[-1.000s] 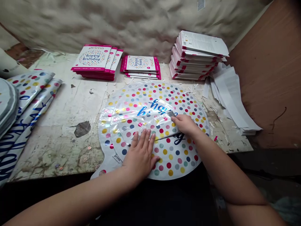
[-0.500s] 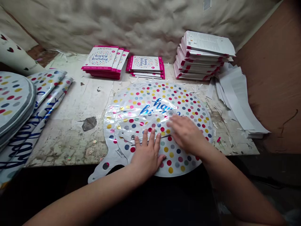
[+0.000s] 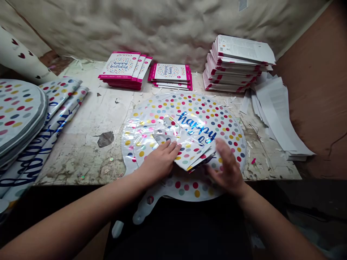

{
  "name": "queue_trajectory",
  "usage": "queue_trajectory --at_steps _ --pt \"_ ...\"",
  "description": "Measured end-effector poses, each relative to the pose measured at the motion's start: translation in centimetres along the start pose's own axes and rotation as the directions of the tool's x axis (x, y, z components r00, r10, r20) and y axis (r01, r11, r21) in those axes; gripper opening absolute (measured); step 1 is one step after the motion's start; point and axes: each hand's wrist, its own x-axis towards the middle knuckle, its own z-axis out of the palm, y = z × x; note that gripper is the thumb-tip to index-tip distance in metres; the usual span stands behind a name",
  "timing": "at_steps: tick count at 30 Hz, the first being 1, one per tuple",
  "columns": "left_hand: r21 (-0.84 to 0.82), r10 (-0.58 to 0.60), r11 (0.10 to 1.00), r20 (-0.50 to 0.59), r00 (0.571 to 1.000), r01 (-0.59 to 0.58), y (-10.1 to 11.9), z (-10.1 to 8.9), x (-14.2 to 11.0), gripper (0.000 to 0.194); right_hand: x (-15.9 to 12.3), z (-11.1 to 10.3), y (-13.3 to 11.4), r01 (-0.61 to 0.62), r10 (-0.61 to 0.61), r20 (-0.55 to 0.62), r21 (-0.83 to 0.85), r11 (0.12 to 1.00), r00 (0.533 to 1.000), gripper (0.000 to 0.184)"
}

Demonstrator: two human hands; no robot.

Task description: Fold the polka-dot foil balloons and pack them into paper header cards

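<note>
Held work, one piece: a folded, glossy white foil sheet with multicoloured dots (image 3: 191, 155), lying on a larger round white foil shape with coloured dots and blue "happy" lettering (image 3: 195, 108), at the near edge of a worn, pale worktable (image 3: 94, 112). Left hand (image 3: 161, 159): palm down, fingers laid over the folded foil, not clenched. Right hand (image 3: 229, 168): blurred, thumb and fingers parted at the right-hand end of the fold, nothing visibly gripped; whether a fingertip touches the foil, cannot tell. Handling notes, by judgement: slick film calls for light, flat pressure from the left hand, clear of the crease; layers are best evened at the edge before the right hand smooths outward, pushing trapped air towards an open side; quick dragging could skew the layers or shift the round foil underneath. Containers: pink-edged, flat printed "happy birthday" packs, one fanned pile (image 3: 120, 66) at the rear and one smaller pile (image 3: 170, 74) beside it; contents, if any, hidden. Further stock: a tall stack of white, pink-edged printed pieces (image 3: 240, 63), whether packs or cards unclear; loose white paper strips (image 3: 282, 115) beside it; a thick pile of round dotted foil shapes (image 3: 20, 112) at far left.
</note>
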Motion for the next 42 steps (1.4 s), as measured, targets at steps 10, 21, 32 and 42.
queue_trajectory --at_steps 10,21,32,42 --pt "-0.134 0.431 0.886 -0.11 0.896 -0.443 -3.4 1.0 -1.0 0.045 1.7 1.9 1.9 0.29 -0.375 0.463 0.246 0.925 0.803 0.041" --pt "-0.652 -0.316 0.614 0.313 0.896 0.445 -3.3 -2.4 2.0 0.032 6.4 3.3 2.6 -0.879 0.528 0.709 0.308 0.363 0.467 0.027" --pt "-0.264 -0.1 0.963 -0.199 0.975 0.045 -4.2 -1.2 2.7 0.044 8.2 4.9 2.9 -0.953 0.703 0.649 0.131 0.272 0.29 0.034" --pt "-0.079 0.014 0.997 0.081 0.997 -0.007 -3.5 0.8 2.8 0.063 5.5 1.9 2.8 -0.907 0.515 0.747 0.347 0.238 0.421 0.066"
